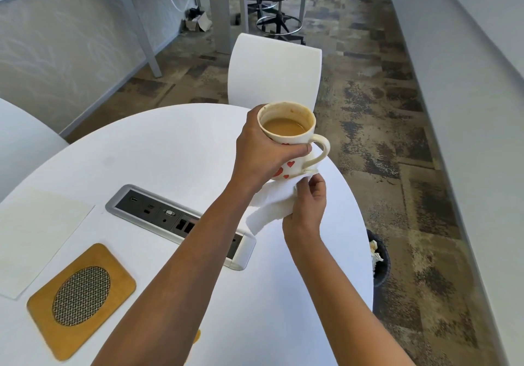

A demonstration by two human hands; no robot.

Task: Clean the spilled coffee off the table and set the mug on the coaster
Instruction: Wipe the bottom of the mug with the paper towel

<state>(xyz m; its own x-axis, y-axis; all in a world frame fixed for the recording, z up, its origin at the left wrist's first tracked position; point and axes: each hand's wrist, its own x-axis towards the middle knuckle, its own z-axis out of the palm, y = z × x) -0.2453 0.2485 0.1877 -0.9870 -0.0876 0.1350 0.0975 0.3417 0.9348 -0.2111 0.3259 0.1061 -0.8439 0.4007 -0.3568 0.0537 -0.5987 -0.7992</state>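
The left hand (pixel 263 150) wraps around a white mug (pixel 292 141) with red hearts, holding it lifted above the worktop (pixel 158 150), its handle pointing toward three o'clock. Milky coffee sits inside and brown streaks mark the inner rim. Just below it, at five o'clock from the mug, the right hand (pixel 307 209) pinches a white paper towel (pixel 272 204) pressed up against the mug's base. The wooden coaster (pixel 82 300) with a woven metal centre lies well apart at seven o'clock, flat on the worktop, beside a pale sheet (pixel 37 238). A recessed socket panel (pixel 175 221) sits between coaster and hands. A white chair (pixel 275 73) stands at twelve o'clock; a dark bin (pixel 380 266) holding crumpled paper stands on the floor at four o'clock.
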